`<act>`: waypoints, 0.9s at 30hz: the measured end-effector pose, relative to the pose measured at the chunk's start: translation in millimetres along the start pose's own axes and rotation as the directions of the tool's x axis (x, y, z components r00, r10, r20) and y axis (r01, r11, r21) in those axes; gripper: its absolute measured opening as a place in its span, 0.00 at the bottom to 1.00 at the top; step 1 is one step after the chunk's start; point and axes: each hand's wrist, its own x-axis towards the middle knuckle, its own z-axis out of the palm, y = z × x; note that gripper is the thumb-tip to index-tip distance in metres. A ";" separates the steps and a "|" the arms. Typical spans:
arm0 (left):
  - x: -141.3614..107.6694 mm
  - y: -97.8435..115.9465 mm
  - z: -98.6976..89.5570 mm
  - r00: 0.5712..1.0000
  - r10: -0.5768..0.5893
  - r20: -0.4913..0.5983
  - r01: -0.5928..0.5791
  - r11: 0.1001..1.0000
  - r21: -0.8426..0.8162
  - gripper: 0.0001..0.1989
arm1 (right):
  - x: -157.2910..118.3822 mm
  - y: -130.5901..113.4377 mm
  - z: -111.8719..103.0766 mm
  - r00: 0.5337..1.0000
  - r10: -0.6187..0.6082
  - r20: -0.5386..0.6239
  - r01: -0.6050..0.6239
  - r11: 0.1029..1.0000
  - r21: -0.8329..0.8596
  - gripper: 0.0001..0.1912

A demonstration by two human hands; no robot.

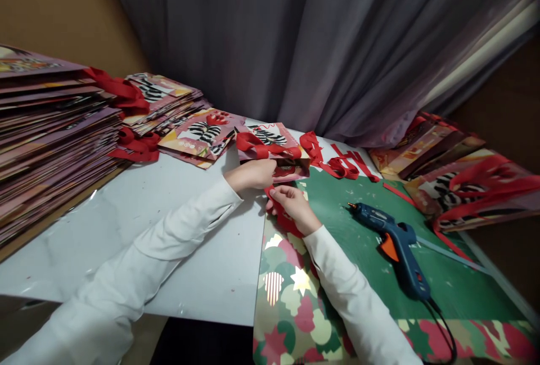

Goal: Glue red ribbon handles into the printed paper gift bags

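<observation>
A paper gift bag with a zebra-stripe print lies in front of me, its near edge gaping. Red ribbon runs across its top. My left hand is closed at the bag's near edge and appears to grip it; its fingertips are partly hidden. Just to the right and nearer to me, my right hand pinches a strip of red ribbon between thumb and fingers. More red ribbon hangs below that hand, over the patterned paper.
Flat bags form a tall stack at left, with red ribbon coils beside it. A blue glue gun with a cord lies on the green sheet. Ribbon-handled bags stand at right. A grey curtain hangs behind.
</observation>
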 end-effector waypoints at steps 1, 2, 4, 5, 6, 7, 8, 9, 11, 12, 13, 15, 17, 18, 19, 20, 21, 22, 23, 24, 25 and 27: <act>0.0 0.2 -0.1 1.000 -0.005 0.001 0.005 1.000 0.011 0.21 | -0.4 -0.3 0.3 1.000 0.006 0.007 -0.007 1.000 0.009 0.19; -0.2 0.6 -0.2 1.000 -0.010 0.001 0.010 1.000 0.020 0.21 | -0.7 -0.6 0.5 1.000 0.013 0.011 -0.013 1.000 0.017 0.18; -1.0 1.4 -0.5 1.000 -0.013 0.004 0.012 0.999 0.031 0.20 | -0.9 -1.0 0.6 1.000 0.024 0.007 -0.024 0.999 0.031 0.17; -1.6 1.8 -0.6 1.000 -0.010 0.006 0.010 0.999 0.033 0.19 | -1.0 -1.1 0.6 1.000 0.030 -0.002 -0.030 0.999 0.040 0.17; -2.0 2.0 -0.7 1.000 -0.006 0.008 0.006 0.999 0.034 0.18 | -0.9 -1.1 0.6 0.999 0.036 -0.009 -0.036 0.998 0.052 0.17; -2.4 2.2 -0.7 1.000 -0.004 0.009 0.003 0.999 0.035 0.18 | -0.8 -0.9 0.4 0.999 0.043 -0.012 -0.042 0.997 0.064 0.17; -2.6 2.3 -0.6 1.000 -0.003 0.008 0.003 0.999 0.037 0.18 | -0.7 -0.6 0.2 0.999 0.051 -0.011 -0.050 0.996 0.077 0.17; -2.7 2.2 -0.6 1.000 -0.005 0.006 0.004 0.999 0.039 0.18 | -0.5 -0.2 0.0 0.998 0.056 -0.007 -0.055 0.994 0.090 0.16; -2.3 1.9 -0.4 1.000 -0.012 0.000 0.012 0.999 0.045 0.18 | -0.4 1.0 -0.7 0.998 0.056 0.003 -0.056 0.992 0.113 0.17; -2.0 1.7 -0.3 1.000 -0.012 -0.002 0.012 0.999 0.049 0.18 | -0.4 1.6 -1.1 0.999 0.051 0.009 -0.052 0.991 0.122 0.17; -1.6 1.4 -0.3 1.000 -0.010 -0.001 0.011 0.999 0.051 0.18 | -0.6 2.1 -1.4 0.999 0.045 0.016 -0.047 0.990 0.131 0.17; -1.1 1.1 -0.2 1.000 -0.009 0.004 0.009 0.998 0.059 0.18 | -1.0 2.6 -1.9 0.999 0.037 0.026 -0.041 0.989 0.140 0.16; -1.2 1.4 -0.2 1.000 -0.012 0.008 0.011 0.998 0.065 0.18 | -1.3 2.7 -2.0 0.999 0.045 0.028 -0.048 0.989 0.141 0.15; -1.6 1.8 -0.3 1.000 -0.014 0.007 0.014 0.998 0.066 0.19 | -1.3 2.6 -2.1 0.998 0.049 0.025 -0.052 0.989 0.139 0.14; -2.2 2.3 -0.4 1.000 -0.014 0.006 0.014 0.998 0.066 0.19 | -1.1 2.6 -2.2 0.998 0.053 0.022 -0.056 0.989 0.134 0.13; -2.9 2.9 -0.5 1.000 -0.012 0.004 0.012 0.998 0.065 0.20 | -0.9 2.7 -2.3 0.998 0.057 0.019 -0.059 0.990 0.131 0.13; -3.6 3.4 -0.7 1.000 -0.010 0.001 0.010 0.998 0.062 0.21 | -0.6 2.8 -2.5 0.998 0.061 0.017 -0.063 0.990 0.129 0.13; -4.3 3.9 -0.8 1.000 -0.008 -0.001 0.008 0.998 0.059 0.22 | -0.3 3.1 -2.8 0.998 0.065 0.016 -0.066 0.990 0.128 0.13; -5.0 4.2 -0.9 1.000 -0.008 -0.002 0.008 0.998 0.056 0.22 | 0.0 3.5 -3.0 0.998 0.068 0.017 -0.069 0.989 0.131 0.13; -5.4 4.3 -1.0 1.000 -0.010 -0.002 0.010 0.998 0.054 0.22 | 0.3 3.9 -3.2 0.998 0.068 0.016 -0.070 0.988 0.138 0.13; -5.8 4.3 -1.1 1.000 -0.012 -0.001 0.013 0.999 0.053 0.23 | 0.4 4.3 -3.4 0.998 0.065 0.015 -0.067 0.987 0.147 0.13; -6.2 4.0 -1.2 1.000 -0.020 0.001 0.020 0.999 0.050 0.22 | 0.4 4.9 -3.4 0.999 0.048 0.011 -0.050 0.986 0.159 0.13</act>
